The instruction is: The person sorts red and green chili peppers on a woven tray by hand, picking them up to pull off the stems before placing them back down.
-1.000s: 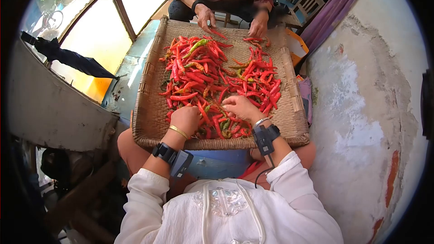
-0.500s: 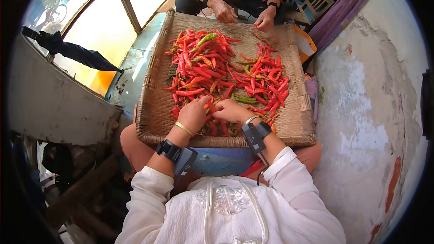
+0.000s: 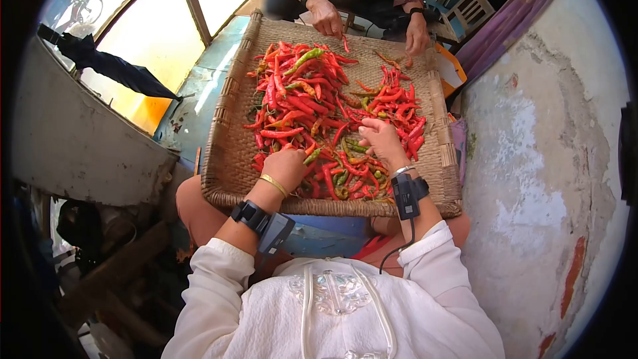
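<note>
A broad woven basket tray (image 3: 435, 186) in front of me holds a tall heap of red chili peppers (image 3: 299, 93) at left and a lower pile of chilies (image 3: 399, 103) at right. My left hand (image 3: 284, 167) is closed at the near edge of the left heap, its fingertips on a chili pepper (image 3: 312, 156); they are partly hidden. My right hand (image 3: 384, 141) is over the near side of the right pile, fingers apart, with nothing visible in it. Green and red chilies (image 3: 349, 169) lie between my hands.
Across the tray, another person's hand (image 3: 327, 16) holds a red chili (image 3: 345, 44); their other hand (image 3: 417, 34) hangs over the far right rim. A dark folded umbrella (image 3: 116, 70) is at left. A rough wall (image 3: 531, 139) rises at right.
My right hand has moved away from my left hand, to the right and farther out, and its fingers have parted. My left hand has barely moved. The other person's hands have moved apart.
</note>
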Action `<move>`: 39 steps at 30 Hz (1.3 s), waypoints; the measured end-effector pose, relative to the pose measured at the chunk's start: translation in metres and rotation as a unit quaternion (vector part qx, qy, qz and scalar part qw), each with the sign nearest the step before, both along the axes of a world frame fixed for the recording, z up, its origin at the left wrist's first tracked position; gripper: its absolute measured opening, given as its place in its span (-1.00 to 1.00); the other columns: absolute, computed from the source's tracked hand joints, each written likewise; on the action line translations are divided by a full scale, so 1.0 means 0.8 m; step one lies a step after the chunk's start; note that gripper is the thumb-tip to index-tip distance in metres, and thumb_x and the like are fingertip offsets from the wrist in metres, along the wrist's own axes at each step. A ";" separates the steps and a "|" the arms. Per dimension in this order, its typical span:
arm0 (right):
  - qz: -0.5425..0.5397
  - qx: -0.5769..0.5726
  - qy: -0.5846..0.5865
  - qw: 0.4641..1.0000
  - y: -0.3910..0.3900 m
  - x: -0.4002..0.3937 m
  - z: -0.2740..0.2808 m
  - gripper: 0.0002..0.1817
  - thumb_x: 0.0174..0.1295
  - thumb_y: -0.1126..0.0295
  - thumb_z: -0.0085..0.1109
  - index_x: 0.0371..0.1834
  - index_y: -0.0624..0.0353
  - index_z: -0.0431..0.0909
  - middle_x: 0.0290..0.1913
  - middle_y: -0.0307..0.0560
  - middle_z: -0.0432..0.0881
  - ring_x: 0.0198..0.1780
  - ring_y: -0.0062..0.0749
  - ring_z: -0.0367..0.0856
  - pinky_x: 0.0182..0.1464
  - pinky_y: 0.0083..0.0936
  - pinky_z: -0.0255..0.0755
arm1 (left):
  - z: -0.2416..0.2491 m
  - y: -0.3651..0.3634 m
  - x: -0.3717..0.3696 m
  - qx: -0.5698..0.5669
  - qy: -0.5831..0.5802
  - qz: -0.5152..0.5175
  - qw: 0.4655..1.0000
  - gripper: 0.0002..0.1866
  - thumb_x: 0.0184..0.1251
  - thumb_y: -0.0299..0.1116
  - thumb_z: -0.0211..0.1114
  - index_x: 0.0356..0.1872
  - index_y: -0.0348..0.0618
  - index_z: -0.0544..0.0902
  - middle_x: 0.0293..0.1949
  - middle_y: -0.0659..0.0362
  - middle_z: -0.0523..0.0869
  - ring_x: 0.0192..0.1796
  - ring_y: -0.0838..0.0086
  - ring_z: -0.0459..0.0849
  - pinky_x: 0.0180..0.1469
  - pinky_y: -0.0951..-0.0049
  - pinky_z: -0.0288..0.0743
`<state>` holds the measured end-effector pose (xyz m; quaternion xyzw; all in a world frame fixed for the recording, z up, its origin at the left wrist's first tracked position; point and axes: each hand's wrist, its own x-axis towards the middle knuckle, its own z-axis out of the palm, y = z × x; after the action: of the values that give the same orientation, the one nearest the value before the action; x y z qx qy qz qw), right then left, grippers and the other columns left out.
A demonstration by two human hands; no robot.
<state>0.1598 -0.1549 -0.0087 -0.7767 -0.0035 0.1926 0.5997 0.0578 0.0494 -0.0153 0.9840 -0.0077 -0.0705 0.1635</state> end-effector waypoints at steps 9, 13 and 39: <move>0.285 -0.154 -0.109 0.940 0.078 -0.029 -0.051 -0.69 -0.04 0.32 0.19 -0.25 0.28 0.52 -0.41 -0.04 0.61 -0.39 -0.37 0.59 -0.28 -0.48 0.45 | -0.013 0.003 -0.002 -0.053 -0.024 0.015 0.998 -0.84 0.03 -0.32 0.14 -0.36 -0.08 0.59 -0.45 0.07 0.63 -0.29 0.21 0.60 -0.28 0.21 0.45; 0.253 0.008 0.061 0.965 0.073 -0.042 -0.036 -0.80 -0.06 0.42 0.17 -0.34 0.26 0.54 -0.51 -0.17 0.58 -0.49 -0.53 0.54 -0.37 -0.57 0.44 | -0.022 0.006 0.000 -0.068 -0.023 -0.030 0.997 -0.82 0.00 -0.30 0.19 -0.35 -0.08 0.60 -0.44 0.09 0.63 -0.29 0.21 0.60 -0.27 0.23 0.45; 0.315 -0.346 -0.286 0.836 -0.008 -0.027 -0.032 -0.76 -0.12 0.26 0.24 -0.39 0.14 0.59 -0.40 0.00 0.60 -0.35 -0.16 0.58 -0.27 -0.33 0.44 | -0.005 -0.001 0.004 -0.254 -0.184 -0.041 0.949 -0.90 0.00 -0.49 0.23 -0.40 -0.23 0.58 -0.49 0.02 0.60 -0.44 0.25 0.62 -0.36 0.40 0.48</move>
<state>0.1380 -0.1611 -0.0341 -0.9111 -0.3522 0.1293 0.1708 0.0610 0.0490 -0.0195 0.9048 -0.0960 0.1089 0.4004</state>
